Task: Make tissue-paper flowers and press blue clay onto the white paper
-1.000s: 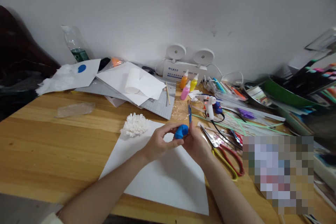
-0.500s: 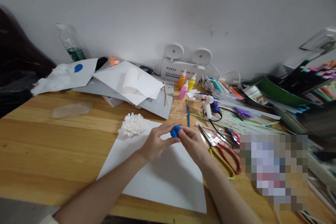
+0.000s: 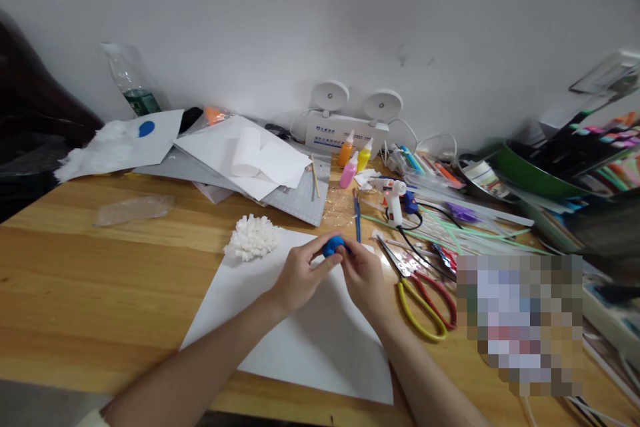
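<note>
A small lump of blue modelling clay (image 3: 333,246) is pinched between both hands, above the far part of a white sheet of paper (image 3: 320,360). My left hand (image 3: 301,273) grips it from the left with thumb and fingers. From the right, my right hand (image 3: 364,272) presses it with thumb and fingertips. Part of the lump is hidden behind the fingers. A cluster of crumpled white paper pieces (image 3: 253,238) sits at the sheet's upper left corner, left of my hands.
Scissors (image 3: 417,287) lie right of the sheet, with a hot glue gun (image 3: 395,200) and paintbrushes (image 3: 357,213) beyond. Paint bottles (image 3: 349,170) stand at the back. Papers and a white roll (image 3: 246,152) cover a grey cutting mat (image 3: 320,203). A plastic bottle (image 3: 133,83) stands far left.
The fingers have shifted on the clay, and both thumbs now press closer together over it. The lump looks more folded and less round. Other things stay in place.
</note>
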The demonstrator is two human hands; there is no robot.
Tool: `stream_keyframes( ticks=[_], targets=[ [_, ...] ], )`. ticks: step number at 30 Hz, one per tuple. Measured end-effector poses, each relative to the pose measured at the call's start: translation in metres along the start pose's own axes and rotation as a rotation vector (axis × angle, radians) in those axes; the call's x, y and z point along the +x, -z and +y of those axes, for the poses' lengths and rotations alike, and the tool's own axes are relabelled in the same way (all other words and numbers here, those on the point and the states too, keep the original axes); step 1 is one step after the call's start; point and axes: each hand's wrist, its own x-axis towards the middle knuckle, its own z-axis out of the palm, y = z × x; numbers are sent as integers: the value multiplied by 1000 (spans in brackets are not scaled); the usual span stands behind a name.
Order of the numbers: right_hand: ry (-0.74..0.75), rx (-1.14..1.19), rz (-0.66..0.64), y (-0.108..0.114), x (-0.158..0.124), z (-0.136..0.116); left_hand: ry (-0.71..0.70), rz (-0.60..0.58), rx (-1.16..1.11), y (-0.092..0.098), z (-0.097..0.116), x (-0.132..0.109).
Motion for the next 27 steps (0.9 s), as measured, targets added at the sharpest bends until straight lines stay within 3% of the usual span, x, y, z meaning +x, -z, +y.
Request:
stream_keyframes(
  ticks=[4, 6, 11, 19, 24, 27],
  targets=[
    [-91, 439, -219, 3, 2, -6, 108, 143, -305, 5, 2, 6],
    [-111, 540, -247, 5, 4, -7, 153, 171, -473, 7, 3, 9],
    [-11, 284, -98, 8, 8, -1, 232, 142, -620, 8, 4, 12],
    [110, 126, 33, 7, 8, 5, 232, 81, -475, 3, -2, 7],
    [46, 116, -87, 9, 8, 2, 248, -29, -543, -1, 1, 3],
    [3, 100, -88, 9, 7, 3, 215, -99, -510, -2, 5, 1]
  ],
)
